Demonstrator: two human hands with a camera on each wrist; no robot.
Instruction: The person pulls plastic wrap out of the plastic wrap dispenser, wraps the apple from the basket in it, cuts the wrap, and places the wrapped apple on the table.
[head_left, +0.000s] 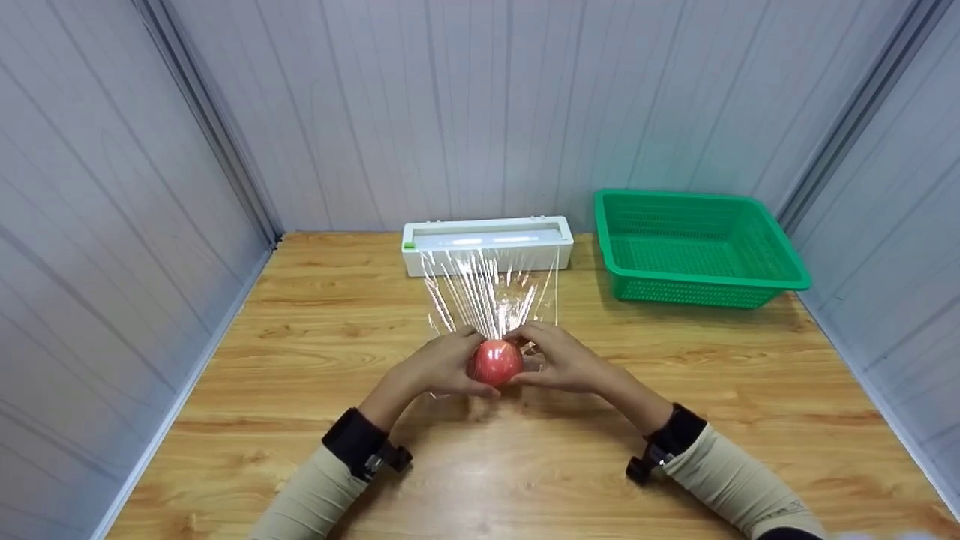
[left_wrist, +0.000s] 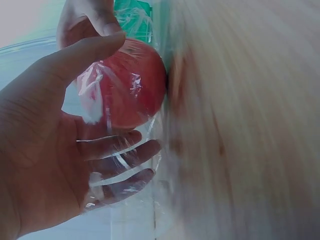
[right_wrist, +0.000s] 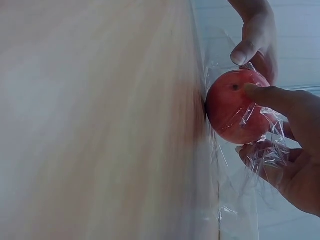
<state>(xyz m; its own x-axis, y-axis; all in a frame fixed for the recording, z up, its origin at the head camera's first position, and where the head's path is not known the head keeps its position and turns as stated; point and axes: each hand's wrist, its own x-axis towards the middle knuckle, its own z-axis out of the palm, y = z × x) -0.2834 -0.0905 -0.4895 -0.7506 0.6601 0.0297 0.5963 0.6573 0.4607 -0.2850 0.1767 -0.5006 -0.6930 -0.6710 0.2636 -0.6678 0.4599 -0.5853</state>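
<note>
A round red apple (head_left: 498, 362) rests on the table with clear plastic wrap (head_left: 480, 289) drawn over it. The wrap stretches in pleats from a white wrap dispenser (head_left: 487, 244) at the back. From the left, my left hand (head_left: 448, 363) holds the apple, its thumb on the near side; in the left wrist view its other fingers (left_wrist: 120, 150) spread behind the film. My right hand (head_left: 562, 361) grips from the opposite side. In the right wrist view, its thumb (right_wrist: 272, 97) presses on the apple and its fingers gather crumpled film.
A green plastic basket (head_left: 705, 281) stands at the back right of the wooden table (head_left: 315, 322). Pale panelled walls (head_left: 480, 112) close in the back and both sides. Black camera straps (head_left: 358, 439) sit around both wrists.
</note>
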